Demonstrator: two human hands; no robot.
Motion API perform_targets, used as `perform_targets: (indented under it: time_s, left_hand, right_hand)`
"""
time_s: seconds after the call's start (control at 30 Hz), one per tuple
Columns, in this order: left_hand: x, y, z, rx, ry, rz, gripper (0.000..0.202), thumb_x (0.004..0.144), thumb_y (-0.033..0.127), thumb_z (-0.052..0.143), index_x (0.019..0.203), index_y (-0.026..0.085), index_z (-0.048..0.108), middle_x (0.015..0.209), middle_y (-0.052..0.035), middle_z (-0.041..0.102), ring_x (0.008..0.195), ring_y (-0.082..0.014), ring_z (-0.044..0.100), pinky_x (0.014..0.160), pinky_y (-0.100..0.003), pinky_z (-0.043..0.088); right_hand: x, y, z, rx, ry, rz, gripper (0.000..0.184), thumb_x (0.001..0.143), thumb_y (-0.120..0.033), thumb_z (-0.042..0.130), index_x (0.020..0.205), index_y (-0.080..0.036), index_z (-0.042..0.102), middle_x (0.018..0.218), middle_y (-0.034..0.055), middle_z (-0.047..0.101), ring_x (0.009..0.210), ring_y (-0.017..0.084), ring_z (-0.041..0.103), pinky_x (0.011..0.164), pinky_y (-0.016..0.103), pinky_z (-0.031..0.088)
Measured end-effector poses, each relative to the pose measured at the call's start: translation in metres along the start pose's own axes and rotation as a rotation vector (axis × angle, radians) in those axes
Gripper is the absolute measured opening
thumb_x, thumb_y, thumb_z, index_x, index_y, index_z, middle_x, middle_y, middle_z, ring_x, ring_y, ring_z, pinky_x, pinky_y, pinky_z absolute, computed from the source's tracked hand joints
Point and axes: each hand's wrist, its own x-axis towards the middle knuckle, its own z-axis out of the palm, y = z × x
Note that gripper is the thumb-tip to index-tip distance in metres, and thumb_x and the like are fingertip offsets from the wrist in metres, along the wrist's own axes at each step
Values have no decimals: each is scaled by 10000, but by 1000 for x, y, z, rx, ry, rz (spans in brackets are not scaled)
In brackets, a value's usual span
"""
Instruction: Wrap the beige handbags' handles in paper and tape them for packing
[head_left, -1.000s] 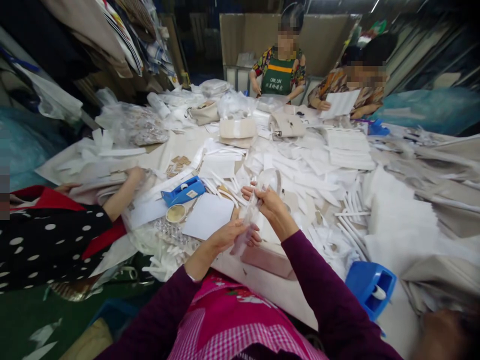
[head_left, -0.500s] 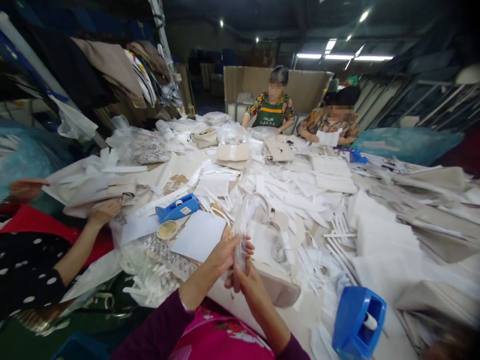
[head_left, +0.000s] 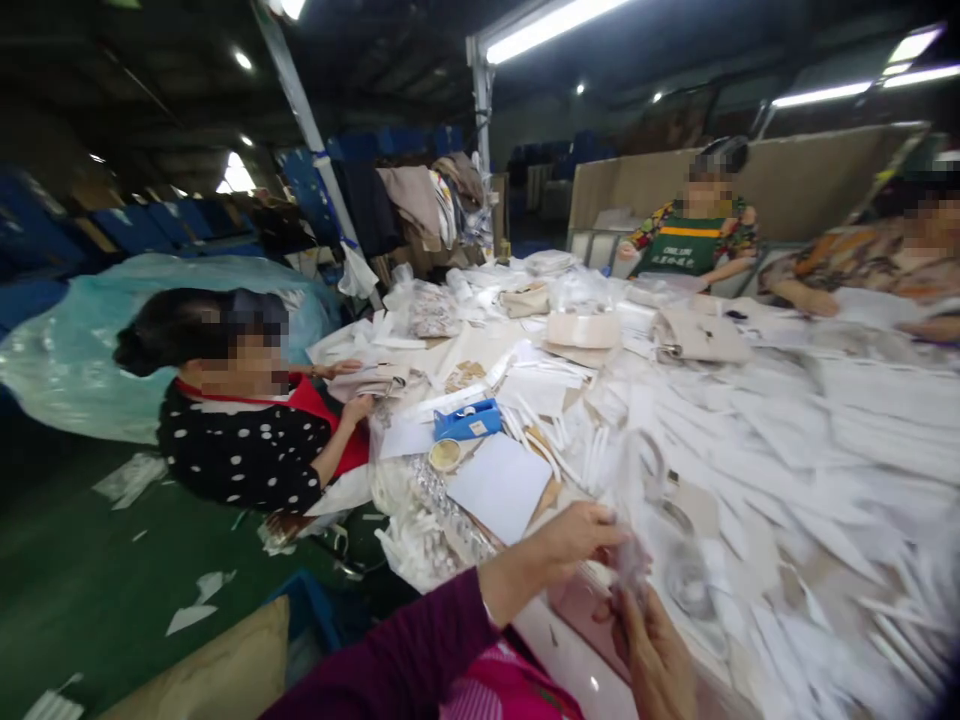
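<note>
Between my two hands is a pale bag strap in thin see-through wrapping point(head_left: 632, 562), standing up from the table edge. My left hand point(head_left: 574, 545) pinches it from the left side, fingertips at its middle. Lower down, my right hand point(head_left: 651, 640) has its fingers curled about the strap's bottom end; motion blurs them a little. A beige bag point(head_left: 581, 612) lies under my hands, partly covered by them. Just beyond, a looped strap with a small metal buckle point(head_left: 673, 478) rests on white packing sheets.
Left of my hands lie a white sheet point(head_left: 501, 488), a roll of tape point(head_left: 445, 456) and a blue tape dispenser point(head_left: 468, 419). A co-worker in polka dots point(head_left: 232, 450) handles a beige bag at the left. Two more people sit across the table. White strips and wraps cover the right side.
My view has swung left, bringing the co-worker at the left and the green floor into sight. Both hands stay on the wrapped strap, with the right hand's fingers shifted slightly.
</note>
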Motion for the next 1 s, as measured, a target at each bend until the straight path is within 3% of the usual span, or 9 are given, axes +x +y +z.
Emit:
perform_targets:
  time_s: [0.1,0.17,0.27,0.4,0.57,0.63,0.77,0.83,1.0]
  left_hand:
    - [-5,20,-5,83,26,56,431,631,482,758,778,84,675,740,-102,688,688,-191,638,750,-344,490]
    - [4,27,-11,58,128,171,358,682,423,740,816,95,686,772,-91,702,729,-187,649,770,-326,497]
    - [18,26,-14,13,211,279,257,714,337,734,846,120,696,817,-64,714,759,-162,646,768,-283,495]
    - [19,13,-6,50,154,279,229,729,299,735,877,124,723,856,-53,723,775,-148,635,774,-270,499]
    - [12,6,5,23,61,177,229,730,287,740,878,113,736,858,-68,728,790,-173,657,806,-308,518]
    - [14,9,7,-30,79,150,265,721,277,745,935,121,729,929,-76,723,810,-183,660,774,-322,539]
    - [20,14,6,-107,113,90,343,733,273,738,1049,148,700,1043,-82,693,843,-189,652,701,-326,568]
    - [23,14,5,-139,115,54,329,741,267,733,1048,155,699,1054,-79,690,847,-186,649,697,-323,574]
    - [24,16,5,-213,73,-15,252,740,246,742,969,146,714,977,-63,709,789,-167,651,708,-304,570]
  right_hand:
    - [4,-15,-12,-111,125,-119,413,776,-596,577,897,-208,653,787,56,638,697,209,560,668,334,462]
    - [11,-25,-22,-162,229,-214,388,776,-540,588,968,-215,677,936,79,656,850,236,574,787,354,454]
    - [21,-33,-32,-64,118,-72,424,807,-568,542,901,-183,693,730,56,630,656,186,549,614,305,429]
    - [44,-38,-32,371,-62,268,572,773,-704,476,751,-146,601,565,10,544,394,81,371,403,227,265]
    - [79,-47,-41,261,-25,231,271,778,-403,545,855,-148,596,453,-53,481,343,73,336,374,196,214]
    - [85,-50,-46,106,-29,149,222,792,-292,525,942,-156,614,445,-52,502,350,90,382,389,199,239]
    - [83,-57,-50,-419,-64,-257,259,880,-186,427,955,-186,675,544,-7,588,517,123,544,548,223,365]
    - [80,-60,-51,-621,-57,-375,293,893,-148,410,976,-187,689,656,32,656,609,146,587,612,244,379]
    - [80,-61,-52,-752,-53,-507,338,912,-113,383,1076,-181,671,801,67,689,700,168,603,645,256,387]
